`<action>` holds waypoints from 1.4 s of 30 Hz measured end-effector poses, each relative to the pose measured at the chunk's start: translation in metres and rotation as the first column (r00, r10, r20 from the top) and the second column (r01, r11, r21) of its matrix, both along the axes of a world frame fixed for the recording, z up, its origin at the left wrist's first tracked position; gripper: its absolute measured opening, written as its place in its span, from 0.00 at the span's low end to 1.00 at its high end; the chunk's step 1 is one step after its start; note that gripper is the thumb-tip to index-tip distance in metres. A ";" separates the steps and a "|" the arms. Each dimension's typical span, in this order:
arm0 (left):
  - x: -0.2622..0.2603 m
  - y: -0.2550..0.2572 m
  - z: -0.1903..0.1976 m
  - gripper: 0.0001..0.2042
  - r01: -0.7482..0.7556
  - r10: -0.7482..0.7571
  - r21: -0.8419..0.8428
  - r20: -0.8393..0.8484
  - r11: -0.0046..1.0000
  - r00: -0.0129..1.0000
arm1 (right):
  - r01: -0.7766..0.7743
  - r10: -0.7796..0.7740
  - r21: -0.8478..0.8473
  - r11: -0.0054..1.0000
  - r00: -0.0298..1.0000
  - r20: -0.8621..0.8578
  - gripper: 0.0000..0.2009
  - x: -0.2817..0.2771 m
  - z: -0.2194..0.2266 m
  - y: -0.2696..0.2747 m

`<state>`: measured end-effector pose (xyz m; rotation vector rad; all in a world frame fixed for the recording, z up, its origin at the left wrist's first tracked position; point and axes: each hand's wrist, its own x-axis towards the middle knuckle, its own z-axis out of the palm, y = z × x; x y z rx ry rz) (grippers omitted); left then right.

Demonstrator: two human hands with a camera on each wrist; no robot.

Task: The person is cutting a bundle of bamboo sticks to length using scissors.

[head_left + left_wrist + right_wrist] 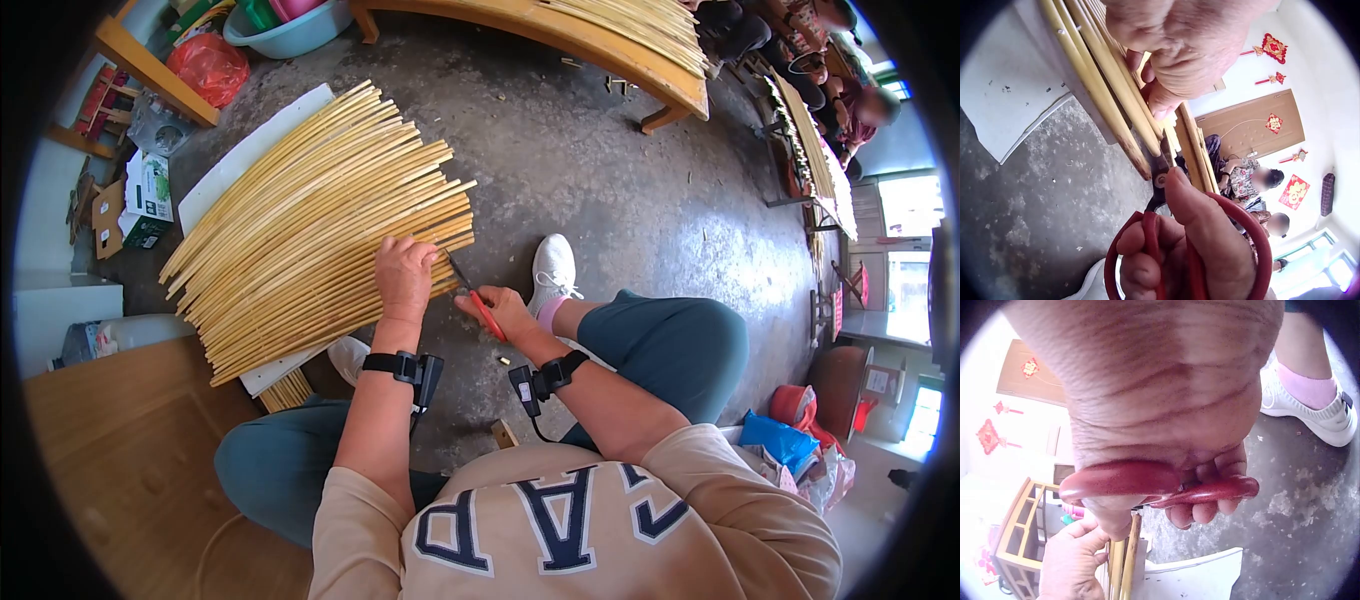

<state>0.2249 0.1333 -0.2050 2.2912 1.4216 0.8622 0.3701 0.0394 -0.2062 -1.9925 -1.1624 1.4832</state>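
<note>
A wide layer of thin yellow sticks (310, 220), like reed or bamboo, lies side by side in the head view. My left hand (405, 280) is over their near right part, its thumb and fingers pinching a stick close to its end. My right hand (510, 312) grips red-handled scissors (487, 315), fingers and thumb through the loops. In the left wrist view the dark scissor blades (1164, 161) are at the stick ends, just below the left fingertips. In the right wrist view, the red handles (1116, 481) cross the palm, and the left hand (1072, 565) shows beyond.
A white board (245, 160) lies under the sticks. A wooden bench (470, 22) with more sticks stands ahead. Left are a blue basin (300, 38), a red bag (208, 68) and a carton (150, 195). Seated people (840, 80) are far right.
</note>
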 end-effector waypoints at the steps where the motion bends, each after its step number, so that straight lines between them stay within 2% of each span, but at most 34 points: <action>1: 0.000 0.000 0.000 0.03 0.002 -0.002 -0.006 -0.005 1.000 1.000 | 0.000 0.000 0.000 1.000 1.000 -0.001 0.27 0.000 0.000 0.000; 13: 0.002 0.001 -0.002 0.03 0.013 -0.014 -0.046 -0.016 0.999 1.000 | 0.044 -0.043 0.020 0.999 0.999 -0.021 0.26 -0.006 -0.002 -0.001; 18: 0.003 0.002 -0.004 0.04 0.005 -0.005 -0.038 0.007 0.999 1.000 | 0.096 -0.095 0.035 0.995 0.995 -0.035 0.21 -0.011 -0.008 -0.003; 21: 0.002 0.005 -0.008 0.05 -0.004 0.005 -0.033 0.022 0.999 1.000 | 0.107 -0.103 0.105 0.989 0.994 -0.040 0.19 -0.013 -0.009 -0.007; 23: 0.001 0.006 -0.010 0.05 -0.010 0.011 -0.038 0.020 0.999 1.000 | 0.111 -0.108 0.085 0.990 0.993 -0.045 0.20 -0.015 -0.009 -0.008; 28: 0.000 0.006 -0.007 0.04 -0.002 0.003 -0.065 0.014 0.998 1.000 | 0.046 -0.048 0.105 0.993 0.999 0.018 0.21 -0.013 -0.006 -0.006; 30: 0.000 0.004 -0.005 0.04 0.008 -0.008 -0.060 -0.001 0.998 1.000 | 0.043 -0.043 0.006 0.999 0.999 0.016 0.24 -0.012 -0.006 -0.004; 36: 0.001 0.003 -0.005 0.04 0.003 -0.003 -0.015 -0.026 1.000 1.000 | 0.042 -0.052 -0.123 0.992 0.995 -0.080 0.26 -0.009 -0.009 -0.003; 42: 0.000 0.003 -0.004 0.03 0.019 -0.019 -0.008 -0.067 1.000 0.998 | 0.053 -0.058 -0.055 0.997 0.993 -0.098 0.26 -0.007 -0.010 -0.005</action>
